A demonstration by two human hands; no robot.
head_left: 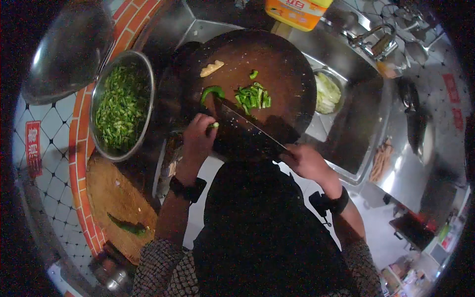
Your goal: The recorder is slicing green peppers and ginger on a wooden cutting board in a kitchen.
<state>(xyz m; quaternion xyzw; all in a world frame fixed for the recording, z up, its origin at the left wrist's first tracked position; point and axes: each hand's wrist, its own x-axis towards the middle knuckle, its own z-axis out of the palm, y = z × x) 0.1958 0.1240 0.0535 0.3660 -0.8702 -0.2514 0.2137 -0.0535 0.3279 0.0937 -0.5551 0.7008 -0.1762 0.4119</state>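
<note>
My right hand (308,163) grips the handle of a kitchen knife (251,127), its blade slanting up and left across a round wooden chopping block (285,55). At the block's near left edge, my left hand (198,139) pinches a small green piece (214,125), perhaps the end of a pepper. Beside the blade's tip a curved green pepper (213,90) lies on the wood. Chopped green pepper pieces (254,96) form a small heap to the right, with one piece (254,74) apart above it. A pale yellowish piece of food (212,68) rests farther back.
A metal bowl (151,80) of chopped greens stands at left. Below it, a green pepper (128,225) lies on a wooden board (107,185). Rightwards are a sink (371,130), a bowl of pale leaves (327,92) and a faucet (374,41). A yellow container (297,13) stands behind.
</note>
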